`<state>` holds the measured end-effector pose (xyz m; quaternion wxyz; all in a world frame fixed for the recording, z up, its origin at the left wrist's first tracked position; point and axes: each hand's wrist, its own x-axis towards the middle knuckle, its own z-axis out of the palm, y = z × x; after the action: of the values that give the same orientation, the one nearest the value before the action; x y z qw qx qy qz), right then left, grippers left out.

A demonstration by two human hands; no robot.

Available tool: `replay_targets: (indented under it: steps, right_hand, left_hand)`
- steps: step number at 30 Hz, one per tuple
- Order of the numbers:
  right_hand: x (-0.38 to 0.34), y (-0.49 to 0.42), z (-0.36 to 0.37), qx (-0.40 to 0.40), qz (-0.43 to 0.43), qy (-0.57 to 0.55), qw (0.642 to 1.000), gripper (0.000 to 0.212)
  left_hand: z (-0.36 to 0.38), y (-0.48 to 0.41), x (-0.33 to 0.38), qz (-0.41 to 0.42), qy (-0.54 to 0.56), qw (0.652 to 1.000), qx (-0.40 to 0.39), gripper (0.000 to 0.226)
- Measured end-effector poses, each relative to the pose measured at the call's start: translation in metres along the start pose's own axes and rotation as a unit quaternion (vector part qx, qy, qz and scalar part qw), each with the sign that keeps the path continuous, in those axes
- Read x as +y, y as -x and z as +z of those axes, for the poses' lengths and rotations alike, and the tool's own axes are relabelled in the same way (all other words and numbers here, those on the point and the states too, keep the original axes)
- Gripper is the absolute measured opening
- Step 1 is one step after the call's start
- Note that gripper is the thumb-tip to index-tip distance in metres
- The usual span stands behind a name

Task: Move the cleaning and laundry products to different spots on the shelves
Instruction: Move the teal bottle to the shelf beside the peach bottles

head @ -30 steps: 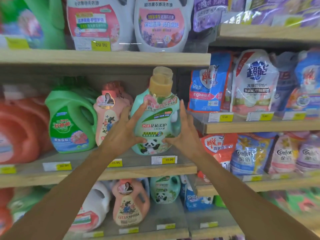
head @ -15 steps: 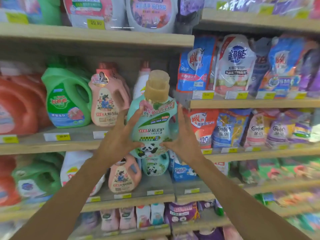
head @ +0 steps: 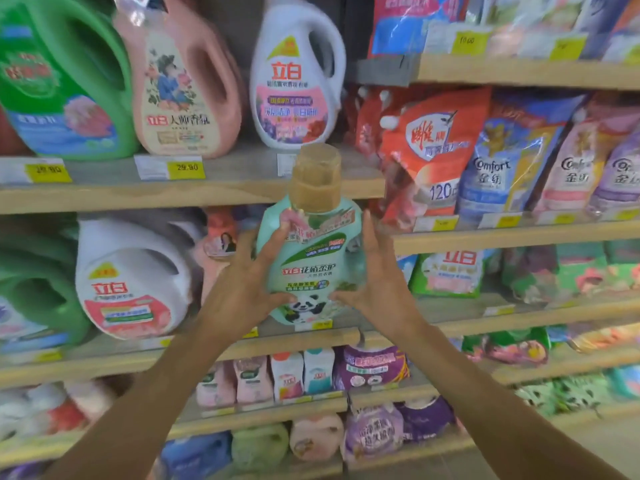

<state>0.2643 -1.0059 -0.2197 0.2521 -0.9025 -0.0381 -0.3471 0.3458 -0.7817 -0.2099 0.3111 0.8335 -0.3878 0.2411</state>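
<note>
Head: one bottle (head: pixel 313 261) between left hand (head: pixel 242 292), right hand (head: pixel 379 285)

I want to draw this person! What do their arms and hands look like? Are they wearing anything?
The left arm and right arm are bare, no sleeves showing. The left hand and right hand have no visible gloves, rings, watch or bracelets.

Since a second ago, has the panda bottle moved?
Yes, downward: the panda bottle stood beside the pink jug on its shelf; now its base is level with the shelf below.
</note>
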Motion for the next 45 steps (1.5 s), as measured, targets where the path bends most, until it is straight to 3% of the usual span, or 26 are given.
replay_targets:
  steps: [5, 17, 45]
  right_hand:
    - [0.029, 0.019, 0.050, -0.001, -0.008, 0.008, 1.000, 0.147]
    - [0.087, 0.007, 0.123, 0.045, -0.022, 0.007, 0.999, 0.148]
    - [0.207, -0.027, 0.153, -0.043, 0.085, 0.032, 0.995, 0.150]
  left_hand:
    - [0.041, 0.023, -0.038, -0.017, 0.002, 1.000, 0.008, 0.138]
    - [0.108, 0.017, -0.102, 0.034, -0.003, 0.998, 0.048, 0.140]
    - [0.208, -0.054, -0.124, -0.080, 0.056, 0.992, -0.082, 0.136]
